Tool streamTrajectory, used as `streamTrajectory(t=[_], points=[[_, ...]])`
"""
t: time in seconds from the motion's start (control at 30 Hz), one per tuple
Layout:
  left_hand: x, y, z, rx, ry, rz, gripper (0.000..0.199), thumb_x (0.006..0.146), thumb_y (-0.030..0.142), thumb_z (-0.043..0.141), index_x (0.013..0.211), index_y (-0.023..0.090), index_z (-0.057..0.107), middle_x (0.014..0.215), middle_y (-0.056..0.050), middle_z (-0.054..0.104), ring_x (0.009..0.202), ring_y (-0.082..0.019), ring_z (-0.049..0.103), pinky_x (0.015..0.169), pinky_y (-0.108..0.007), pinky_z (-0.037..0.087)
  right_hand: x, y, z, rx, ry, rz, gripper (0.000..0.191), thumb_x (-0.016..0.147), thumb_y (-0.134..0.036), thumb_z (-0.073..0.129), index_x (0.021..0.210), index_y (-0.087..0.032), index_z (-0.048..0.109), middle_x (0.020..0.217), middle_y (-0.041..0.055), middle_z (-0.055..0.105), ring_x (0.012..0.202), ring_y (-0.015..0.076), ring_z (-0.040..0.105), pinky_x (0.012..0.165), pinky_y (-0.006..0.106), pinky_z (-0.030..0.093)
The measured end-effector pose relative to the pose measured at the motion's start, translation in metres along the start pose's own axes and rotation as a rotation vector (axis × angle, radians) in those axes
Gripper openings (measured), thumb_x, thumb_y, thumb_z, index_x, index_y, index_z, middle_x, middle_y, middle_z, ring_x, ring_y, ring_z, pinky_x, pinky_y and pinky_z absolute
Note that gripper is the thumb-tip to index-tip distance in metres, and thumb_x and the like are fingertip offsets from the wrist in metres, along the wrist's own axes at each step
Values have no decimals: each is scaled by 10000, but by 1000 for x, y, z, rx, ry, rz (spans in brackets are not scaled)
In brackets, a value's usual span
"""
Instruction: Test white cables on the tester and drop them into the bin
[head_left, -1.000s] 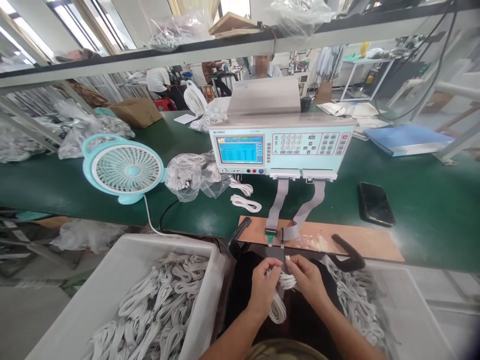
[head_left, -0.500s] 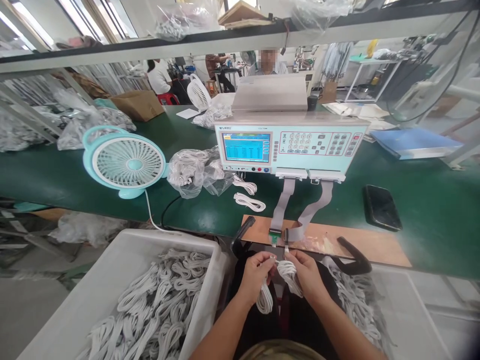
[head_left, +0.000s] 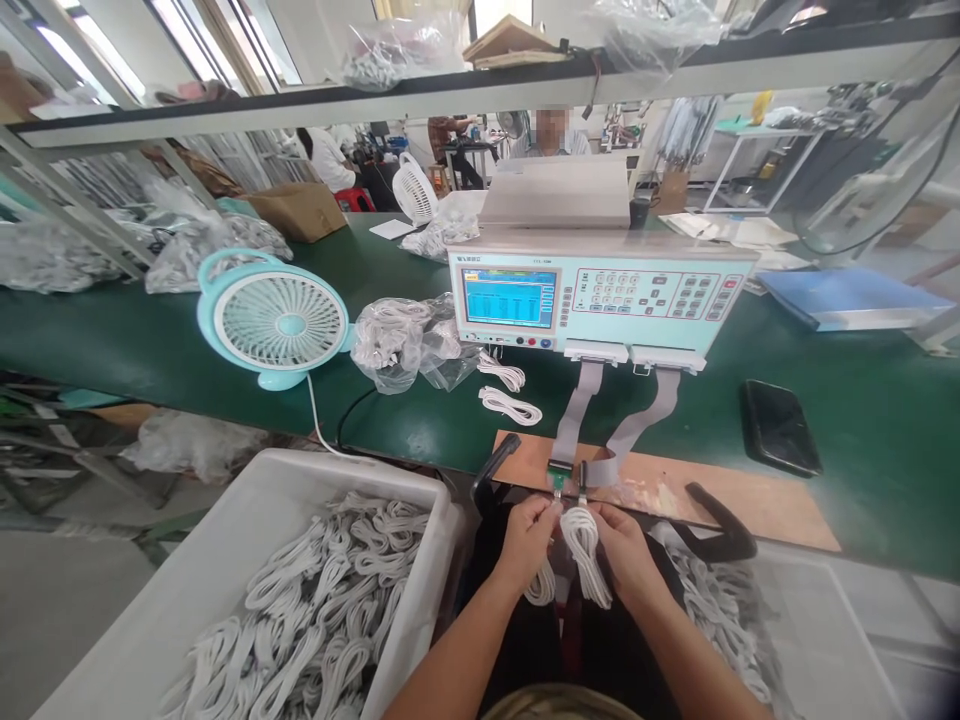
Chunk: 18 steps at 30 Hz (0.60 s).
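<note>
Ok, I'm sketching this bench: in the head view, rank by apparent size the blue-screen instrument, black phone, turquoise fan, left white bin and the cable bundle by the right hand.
1. White bin
2. Blue-screen instrument
3. Turquoise fan
4. Black phone, cable bundle: too alike to rank; the bundle is nearer the camera.

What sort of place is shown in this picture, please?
Probably a cable workshop or small factory: a white bin holds many coiled cables, and the green workbench carries an instrument with a screen and keypad.
</note>
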<state>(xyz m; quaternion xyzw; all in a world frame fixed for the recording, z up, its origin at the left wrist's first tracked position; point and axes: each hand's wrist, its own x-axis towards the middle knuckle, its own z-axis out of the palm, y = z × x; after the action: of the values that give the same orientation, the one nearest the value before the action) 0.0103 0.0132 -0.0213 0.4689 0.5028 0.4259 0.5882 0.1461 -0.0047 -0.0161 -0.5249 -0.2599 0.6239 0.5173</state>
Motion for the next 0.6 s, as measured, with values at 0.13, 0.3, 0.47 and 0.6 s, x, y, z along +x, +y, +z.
streamTrajectory(t=[0.13, 0.3, 0.47, 0.6], points=[[0, -6, 6, -61, 83, -22, 382, 775, 459, 570, 565, 141, 556, 529, 34, 409, 469, -79, 361, 449, -208, 297, 0, 0, -1, -3, -17, -10, 362, 629, -484, 778, 683, -146, 663, 591, 7, 601, 532, 128, 468, 525, 230, 379], [0, -10, 12, -38, 149, -27, 430, 755, 520, 576, 568, 133, 579, 519, 21, 428, 480, -86, 352, 450, -216, 286, -4, -2, 1, -12, -45, -6, 331, 646, -460, 767, 735, -152, 685, 647, 14, 632, 567, 145, 508, 558, 234, 407], [2, -10, 11, -66, 137, -16, 488, 715, 594, 585, 535, 147, 510, 500, 37, 383, 494, -88, 335, 462, -214, 275, -5, -1, 3, -39, -28, -3, 349, 619, -480, 765, 736, -161, 686, 646, 18, 643, 589, 184, 553, 569, 257, 446], [7, -4, 14, -141, 94, -26, 484, 691, 589, 603, 516, 166, 448, 515, 43, 336, 514, -90, 291, 489, -229, 243, 2, 1, 3, -70, 0, -16, 377, 526, -517, 782, 673, -186, 676, 641, 27, 661, 652, 240, 601, 616, 294, 492]])
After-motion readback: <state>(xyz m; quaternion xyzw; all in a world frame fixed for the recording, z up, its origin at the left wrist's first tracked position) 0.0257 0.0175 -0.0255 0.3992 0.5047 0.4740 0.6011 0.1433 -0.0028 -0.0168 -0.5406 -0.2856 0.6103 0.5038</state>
